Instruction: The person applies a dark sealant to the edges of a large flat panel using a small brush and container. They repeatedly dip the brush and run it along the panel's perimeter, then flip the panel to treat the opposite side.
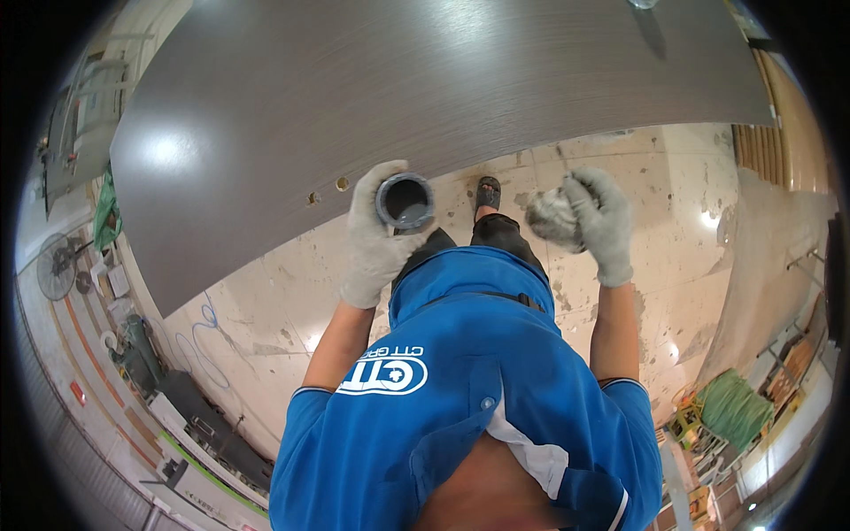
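My left hand (366, 252), in a pale grey glove, is wrapped round a small round cup (405, 202) with dark grey liquid inside. The cup is held near the edge of a large dark grey door-like panel (425, 97). My gloved right hand (606, 226) is closed on a wadded whitish rag (554, 218) with grey stains, out to the right above the floor and apart from the panel. Two small holes (343, 184) go through the panel near its edge, to the left of the cup.
A clear object (643, 3) stands at the panel's far right. Stained floor tiles (673, 230) lie below. A thin blue hose (202, 332) and a fan (57, 265) are at left. Brown stacked boards (763, 133) are at right, with a green bundle (735, 409) lower down.
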A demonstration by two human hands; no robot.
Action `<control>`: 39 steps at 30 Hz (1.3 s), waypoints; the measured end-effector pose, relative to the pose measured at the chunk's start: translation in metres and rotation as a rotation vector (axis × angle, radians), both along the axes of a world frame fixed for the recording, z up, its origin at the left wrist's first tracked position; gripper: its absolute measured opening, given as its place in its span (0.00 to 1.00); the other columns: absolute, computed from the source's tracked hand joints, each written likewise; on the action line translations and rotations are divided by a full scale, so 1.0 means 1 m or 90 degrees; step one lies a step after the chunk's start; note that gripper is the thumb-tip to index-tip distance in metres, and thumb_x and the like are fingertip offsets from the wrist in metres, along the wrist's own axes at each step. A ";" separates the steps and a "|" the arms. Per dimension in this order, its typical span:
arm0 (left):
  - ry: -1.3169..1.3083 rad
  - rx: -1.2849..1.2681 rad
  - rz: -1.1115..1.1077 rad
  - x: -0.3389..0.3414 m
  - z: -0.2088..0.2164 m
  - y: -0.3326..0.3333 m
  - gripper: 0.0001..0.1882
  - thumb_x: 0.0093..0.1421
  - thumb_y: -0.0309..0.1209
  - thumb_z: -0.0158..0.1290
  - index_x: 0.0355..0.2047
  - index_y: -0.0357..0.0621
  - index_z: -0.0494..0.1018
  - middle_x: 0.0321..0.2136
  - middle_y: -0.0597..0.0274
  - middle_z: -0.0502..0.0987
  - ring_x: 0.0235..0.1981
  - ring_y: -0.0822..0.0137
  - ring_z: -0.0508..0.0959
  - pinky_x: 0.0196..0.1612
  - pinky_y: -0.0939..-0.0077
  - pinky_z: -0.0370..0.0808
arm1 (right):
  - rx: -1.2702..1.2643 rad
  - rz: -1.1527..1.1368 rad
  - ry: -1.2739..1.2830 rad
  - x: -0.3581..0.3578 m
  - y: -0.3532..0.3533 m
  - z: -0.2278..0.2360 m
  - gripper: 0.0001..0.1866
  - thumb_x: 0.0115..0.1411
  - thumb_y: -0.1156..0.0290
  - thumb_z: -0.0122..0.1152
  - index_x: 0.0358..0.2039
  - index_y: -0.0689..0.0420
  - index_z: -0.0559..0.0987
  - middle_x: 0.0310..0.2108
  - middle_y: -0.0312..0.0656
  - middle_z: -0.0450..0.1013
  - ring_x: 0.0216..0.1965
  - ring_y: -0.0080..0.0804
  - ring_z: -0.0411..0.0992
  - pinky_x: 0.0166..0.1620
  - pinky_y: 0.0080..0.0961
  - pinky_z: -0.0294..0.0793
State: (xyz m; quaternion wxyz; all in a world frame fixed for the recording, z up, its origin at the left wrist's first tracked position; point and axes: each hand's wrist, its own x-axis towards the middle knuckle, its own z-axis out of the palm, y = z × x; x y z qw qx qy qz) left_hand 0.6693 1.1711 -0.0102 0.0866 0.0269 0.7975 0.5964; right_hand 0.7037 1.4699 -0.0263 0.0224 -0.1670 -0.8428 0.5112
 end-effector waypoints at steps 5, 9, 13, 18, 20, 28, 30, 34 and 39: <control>0.064 -0.086 -0.048 0.001 -0.006 0.033 0.39 0.43 0.21 0.72 0.56 0.45 0.69 0.50 0.60 0.74 0.52 0.65 0.76 0.56 0.70 0.75 | 0.190 0.292 0.140 -0.012 -0.017 0.048 0.08 0.54 0.70 0.70 0.35 0.54 0.83 0.29 0.39 0.76 0.29 0.35 0.74 0.33 0.31 0.73; 0.127 -0.153 -0.080 0.000 0.002 0.041 0.36 0.44 0.23 0.72 0.55 0.45 0.70 0.50 0.55 0.75 0.54 0.57 0.75 0.57 0.64 0.73 | 0.342 0.387 0.237 -0.020 -0.030 0.071 0.08 0.49 0.70 0.72 0.31 0.50 0.83 0.27 0.34 0.73 0.30 0.33 0.72 0.32 0.32 0.70; 0.133 -0.125 -0.091 0.003 0.006 0.042 0.33 0.46 0.24 0.70 0.54 0.44 0.71 0.52 0.52 0.74 0.56 0.52 0.73 0.59 0.60 0.71 | 0.488 0.443 0.268 -0.027 -0.049 0.086 0.06 0.49 0.72 0.68 0.29 0.50 0.80 0.28 0.34 0.71 0.31 0.31 0.72 0.34 0.32 0.71; 0.134 -0.085 -0.100 0.008 0.003 0.036 0.33 0.45 0.20 0.66 0.54 0.44 0.72 0.53 0.50 0.73 0.56 0.49 0.73 0.58 0.60 0.72 | 0.659 0.555 0.221 -0.029 -0.077 0.097 0.05 0.49 0.70 0.66 0.26 0.53 0.78 0.30 0.35 0.71 0.34 0.30 0.71 0.37 0.32 0.72; 0.154 -0.066 -0.085 0.009 0.000 0.033 0.33 0.45 0.21 0.67 0.54 0.44 0.72 0.53 0.50 0.73 0.55 0.49 0.74 0.57 0.60 0.74 | 0.684 0.592 0.189 -0.029 -0.087 0.097 0.05 0.49 0.69 0.66 0.26 0.53 0.78 0.30 0.35 0.71 0.34 0.30 0.71 0.37 0.32 0.73; 0.178 -0.041 -0.062 0.013 -0.011 0.020 0.33 0.43 0.24 0.69 0.52 0.45 0.72 0.51 0.50 0.75 0.53 0.48 0.76 0.54 0.58 0.77 | 0.479 0.523 0.197 -0.029 -0.089 0.097 0.09 0.48 0.73 0.68 0.31 0.53 0.81 0.30 0.38 0.71 0.33 0.36 0.72 0.36 0.33 0.71; 0.168 -0.038 -0.065 0.014 -0.013 0.020 0.33 0.44 0.23 0.69 0.52 0.45 0.72 0.51 0.50 0.75 0.53 0.48 0.76 0.54 0.59 0.77 | 0.444 0.481 0.185 -0.026 -0.085 0.096 0.09 0.48 0.73 0.68 0.32 0.54 0.81 0.29 0.39 0.72 0.31 0.38 0.73 0.35 0.33 0.71; 0.154 -0.010 -0.074 0.014 -0.014 0.020 0.32 0.45 0.23 0.67 0.52 0.45 0.72 0.51 0.48 0.75 0.52 0.46 0.76 0.53 0.59 0.77 | 0.408 0.445 0.145 -0.015 -0.087 0.086 0.07 0.51 0.70 0.69 0.32 0.52 0.82 0.29 0.38 0.72 0.32 0.35 0.73 0.34 0.33 0.72; 0.191 -0.022 -0.096 0.012 -0.014 0.018 0.32 0.45 0.24 0.67 0.52 0.45 0.72 0.51 0.48 0.75 0.51 0.47 0.77 0.51 0.60 0.78 | 0.309 0.364 0.069 0.001 -0.095 0.076 0.07 0.53 0.72 0.69 0.32 0.56 0.81 0.28 0.41 0.72 0.30 0.37 0.73 0.33 0.33 0.71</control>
